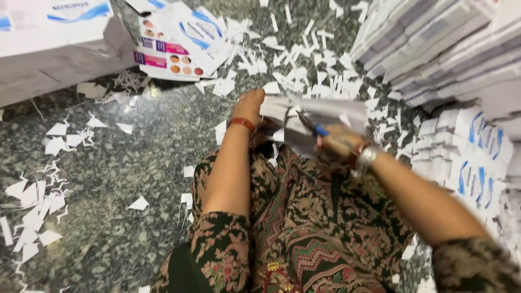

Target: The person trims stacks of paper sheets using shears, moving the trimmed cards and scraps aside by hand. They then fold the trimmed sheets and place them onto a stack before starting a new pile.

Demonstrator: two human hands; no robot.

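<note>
Over the lap, both forearms reach forward, elbows bent. Right hand [339, 142], wrist bangled, fingers curled shut around blue-handled scissors [315, 129], blades seemingly aimed up-left; blur hides them. Left hand [251, 104], wrist turned outward, fingers closed on the left edge of a white paper bundle [320, 111], held above the knees, long axis running left-right. Beyond: paper offcuts [304, 59] strewn on the speckled stone floor [141, 157]; stacked sheets [434, 49] far right.
</note>
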